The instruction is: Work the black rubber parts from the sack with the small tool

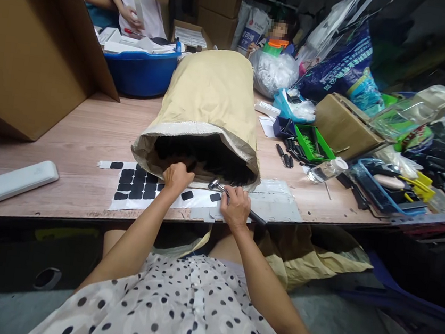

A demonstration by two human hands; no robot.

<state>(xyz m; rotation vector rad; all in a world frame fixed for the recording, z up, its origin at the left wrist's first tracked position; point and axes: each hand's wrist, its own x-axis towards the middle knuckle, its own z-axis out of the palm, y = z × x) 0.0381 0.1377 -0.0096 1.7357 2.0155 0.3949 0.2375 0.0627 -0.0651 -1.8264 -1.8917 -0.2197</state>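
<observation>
A tan woven sack [215,91] lies on the table with its mouth toward me, and dark pieces fill its shadowed inside. At the lower lip of that mouth is my left hand [178,177], its fingers curled closed; what they pinch is hidden. My right hand [235,207] is wrapped round a small hammer [257,218] with a shiny metal head and a black handle. Under both hands lies a white sheet [170,204] with rounded black stickers [137,184] in rows at its left. A grey-white flat board [277,202] extends to the right.
At left are a white power bank [15,182] and a cardboard box [31,48]. A blue basin [140,74] of white boxes stands behind. To the right are a green tray [314,145], a clear bottle [326,171] and a crowded blue basket [389,188]. Other people are across the table.
</observation>
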